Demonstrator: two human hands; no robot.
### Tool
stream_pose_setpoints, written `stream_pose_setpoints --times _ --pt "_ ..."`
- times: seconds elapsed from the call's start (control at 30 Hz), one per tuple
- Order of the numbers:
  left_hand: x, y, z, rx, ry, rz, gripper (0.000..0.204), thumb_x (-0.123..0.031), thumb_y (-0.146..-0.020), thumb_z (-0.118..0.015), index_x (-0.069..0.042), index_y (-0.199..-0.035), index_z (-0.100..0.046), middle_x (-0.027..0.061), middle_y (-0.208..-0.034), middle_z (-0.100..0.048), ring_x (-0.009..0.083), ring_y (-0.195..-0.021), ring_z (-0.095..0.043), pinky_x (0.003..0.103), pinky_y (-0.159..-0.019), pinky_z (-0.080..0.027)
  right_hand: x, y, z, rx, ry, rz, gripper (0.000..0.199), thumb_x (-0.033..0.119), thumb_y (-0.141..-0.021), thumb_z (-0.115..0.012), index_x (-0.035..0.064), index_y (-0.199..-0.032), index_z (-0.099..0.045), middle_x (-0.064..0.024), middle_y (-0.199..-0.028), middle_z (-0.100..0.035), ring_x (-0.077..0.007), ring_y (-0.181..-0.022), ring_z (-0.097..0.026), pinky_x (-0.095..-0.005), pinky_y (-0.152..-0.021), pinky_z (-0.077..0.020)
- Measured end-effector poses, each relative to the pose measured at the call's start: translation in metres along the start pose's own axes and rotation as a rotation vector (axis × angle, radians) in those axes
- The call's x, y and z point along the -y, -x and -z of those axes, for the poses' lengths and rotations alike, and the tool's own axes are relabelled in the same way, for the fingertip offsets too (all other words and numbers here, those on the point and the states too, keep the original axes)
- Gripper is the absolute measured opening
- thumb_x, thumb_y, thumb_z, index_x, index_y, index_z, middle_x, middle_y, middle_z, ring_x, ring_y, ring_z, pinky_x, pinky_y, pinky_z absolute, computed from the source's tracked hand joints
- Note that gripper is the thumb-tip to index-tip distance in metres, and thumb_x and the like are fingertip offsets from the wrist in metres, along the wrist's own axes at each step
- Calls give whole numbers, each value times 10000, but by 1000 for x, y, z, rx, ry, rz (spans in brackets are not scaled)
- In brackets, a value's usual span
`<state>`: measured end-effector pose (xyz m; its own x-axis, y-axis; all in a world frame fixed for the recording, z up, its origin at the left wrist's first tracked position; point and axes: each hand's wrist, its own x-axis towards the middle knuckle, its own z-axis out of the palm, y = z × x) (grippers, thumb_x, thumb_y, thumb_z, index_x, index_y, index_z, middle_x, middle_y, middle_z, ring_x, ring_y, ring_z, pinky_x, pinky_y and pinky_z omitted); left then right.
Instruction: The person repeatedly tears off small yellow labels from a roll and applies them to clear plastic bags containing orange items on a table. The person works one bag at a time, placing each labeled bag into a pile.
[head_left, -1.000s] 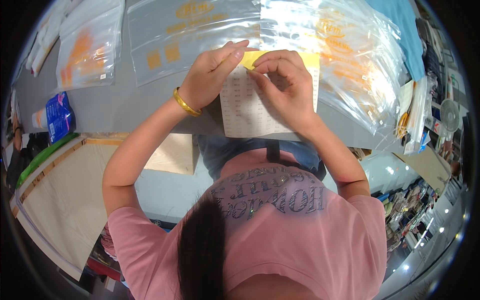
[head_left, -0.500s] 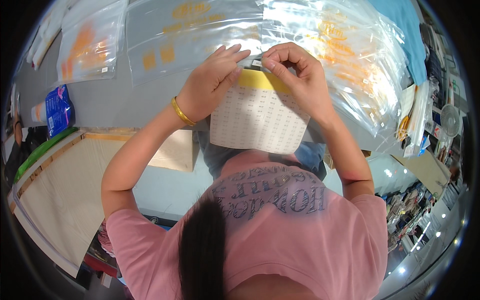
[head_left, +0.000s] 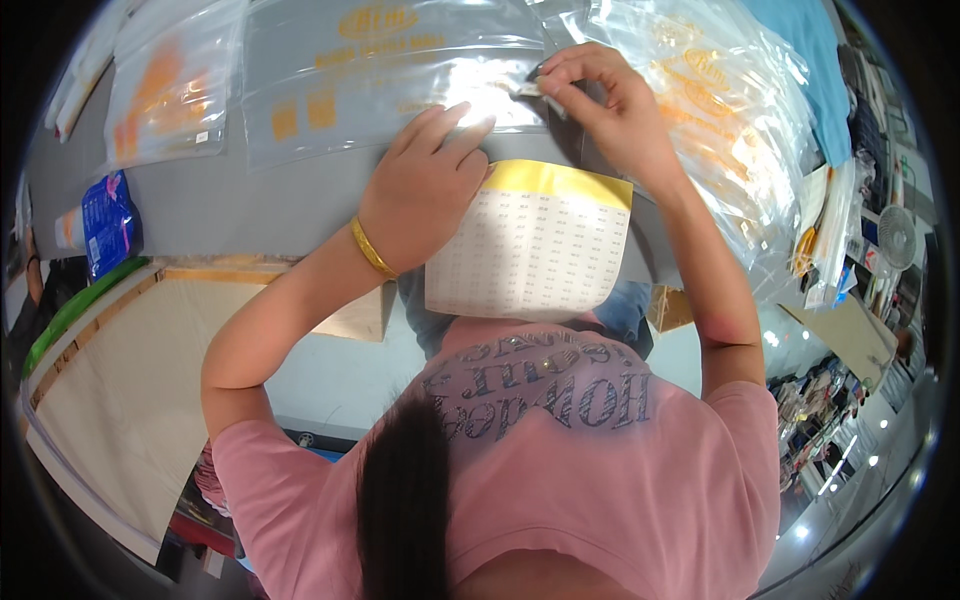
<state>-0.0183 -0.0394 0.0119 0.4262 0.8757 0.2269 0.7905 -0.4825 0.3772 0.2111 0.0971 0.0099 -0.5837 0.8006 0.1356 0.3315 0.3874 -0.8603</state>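
Note:
My left hand [head_left: 425, 185], with a gold bangle at the wrist, holds the upper left side of a label sheet [head_left: 530, 250]. The sheet is white with a yellow top band and rows of small printed labels, and it overhangs the table edge above my lap. Its left part is hidden under that hand, whose fingertips reach a clear plastic bag [head_left: 370, 100] with orange print. Farther right, my right hand [head_left: 610, 105] pinches a small white label [head_left: 528, 90] between thumb and forefinger, over the bag's right end.
A heap of clear printed bags [head_left: 720, 130] spreads over the right of the grey table [head_left: 300, 200]. Another printed bag [head_left: 165, 90] lies at the left, near a blue pouch [head_left: 108, 225]. A light wooden panel [head_left: 130, 390] stands below left. A small fan [head_left: 897, 235] is far right.
My right hand has moved up, away from the sheet, with the small label in its fingers. The sheet and my left hand have shifted slightly toward me.

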Motion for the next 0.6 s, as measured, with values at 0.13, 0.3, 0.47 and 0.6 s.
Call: stream_pose_setpoints --times 0.13,0.3,0.47,0.6 --pt "2 -4 -5 -18 -23 -30 106 -120 -935 -654 -17 -958 -646 104 -1424 -606 350 -1378 -498 484 -1154 -417 7 2 -17 -28 162 -41 125 178 -884 -770 61 -929 -758 -37 -1048 -710 -243 -1017 -559 -350 -871 -473" --pt "1 -7 -7 -51 -93 -17 113 -143 -925 -641 -32 -940 -655 88 -1450 -592 313 -1304 -528 435 -1064 -450 4 2 -32 -102 232 -20 133 202 -866 -784 76 -868 -739 -13 -1029 -698 -244 -1028 -526 -403 -942 -384" --pt "4 -9 -13 -59 -135 -36 97 -146 -902 -645 -50 -911 -655 58 -1475 -581 286 -1257 -538 411 -1019 -437 4 1 -27 -184 519 155 225 262 -837 -827 73 -908 -728 -21 -1070 -678 -275 -1058 -527 -423 -954 -362" --pt "0 -9 -17 -77 -74 12 95 -136 -900 -648 -41 -895 -649 59 -1498 -566 310 -1275 -537 441 -1029 -441 5 -19 -27 -337 559 75 292 305 -812 -848 75 -938 -719 -65 -1075 -654 -310 -1070 -529 -436 -941 -363"
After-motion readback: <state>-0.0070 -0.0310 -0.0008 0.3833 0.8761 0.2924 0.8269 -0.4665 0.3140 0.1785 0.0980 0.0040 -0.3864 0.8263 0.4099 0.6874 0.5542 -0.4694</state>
